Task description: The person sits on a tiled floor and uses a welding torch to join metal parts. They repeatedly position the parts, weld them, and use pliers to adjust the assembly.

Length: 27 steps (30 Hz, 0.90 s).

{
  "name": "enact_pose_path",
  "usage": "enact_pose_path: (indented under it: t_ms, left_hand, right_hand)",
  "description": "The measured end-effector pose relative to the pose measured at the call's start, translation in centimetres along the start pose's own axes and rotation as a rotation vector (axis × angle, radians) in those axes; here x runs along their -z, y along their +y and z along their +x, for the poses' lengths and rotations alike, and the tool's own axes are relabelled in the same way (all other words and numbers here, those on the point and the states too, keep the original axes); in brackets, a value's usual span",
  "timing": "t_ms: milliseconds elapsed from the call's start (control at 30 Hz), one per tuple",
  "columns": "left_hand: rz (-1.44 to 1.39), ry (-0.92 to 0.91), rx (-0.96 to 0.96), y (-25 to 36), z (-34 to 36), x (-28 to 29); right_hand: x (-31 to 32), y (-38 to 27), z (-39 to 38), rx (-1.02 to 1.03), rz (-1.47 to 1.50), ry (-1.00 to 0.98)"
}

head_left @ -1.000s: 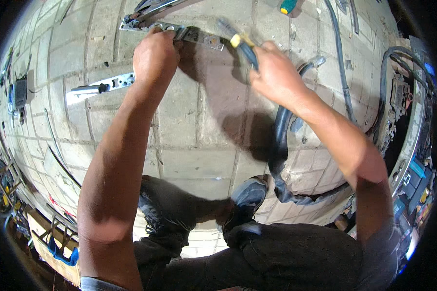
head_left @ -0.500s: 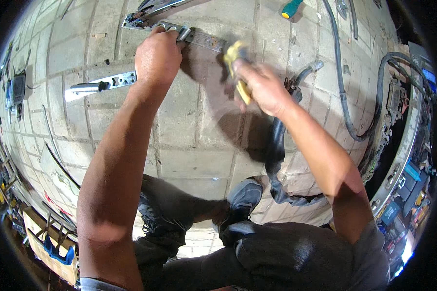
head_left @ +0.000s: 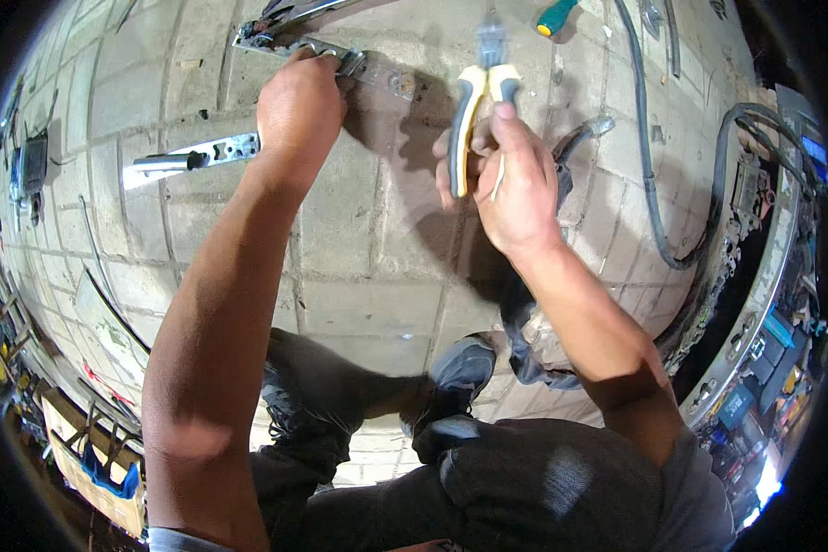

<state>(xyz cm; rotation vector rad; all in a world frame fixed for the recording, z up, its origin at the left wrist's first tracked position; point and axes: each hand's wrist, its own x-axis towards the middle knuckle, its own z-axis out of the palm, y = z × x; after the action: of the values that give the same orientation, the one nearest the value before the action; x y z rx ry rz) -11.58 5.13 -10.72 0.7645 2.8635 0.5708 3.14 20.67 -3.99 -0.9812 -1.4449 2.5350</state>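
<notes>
My right hand (head_left: 515, 184) grips a pair of pliers (head_left: 474, 106) with cream-and-dark handles, held up above the paved floor. Their metal jaws point away from me and look slightly blurred. Farther left, my left hand (head_left: 301, 103) is closed on a flat metal bracket (head_left: 391, 78) with holes, at the top of the view. The fingers are partly hidden behind the back of the hand. Dark, tangled bits (head_left: 262, 37) lie at the bracket's left end. Beside my left wrist rests a second metal strip (head_left: 221, 152) carrying a dark rod.
A green-handled screwdriver (head_left: 554, 17) lies at the far right. Grey hose (head_left: 649, 175) curves down the right side. Dark sheathing (head_left: 524, 340) lies by my right shoe (head_left: 462, 368). Tools and boxes crowd the right edge (head_left: 754, 405), and a cardboard box (head_left: 92, 469) stands lower left.
My right hand has turned the pliers so their jaws point away, and the grip now shows them clearly. The left hand stays on the bracket, nearly still.
</notes>
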Motion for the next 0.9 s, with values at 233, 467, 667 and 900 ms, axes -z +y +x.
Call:
enact_pose_path:
  t_ms: [233, 467, 667, 900]
  left_hand:
    - [0.004, -0.019, 0.028, 0.3, -0.2, 0.1]
    - [0.005, -0.007, 0.011, 1.3, 0.5, 0.1]
    - [0.030, 0.028, -0.001, -0.1, 0.3, -0.6]
    - [0.045, 0.021, 0.004, 0.3, -0.2, -0.3]
  right_hand:
    - [-0.6, 0.9, 0.9, -0.289, -0.045, -0.024]
    - [0.4, 2.6, 1.2, -0.406, -0.255, 0.051]
    - [-1.8, 0.6, 0.1, 0.158, 0.121, 0.134]
    - [-2.8, -0.5, -0.4, -0.075, -0.126, 0.009]
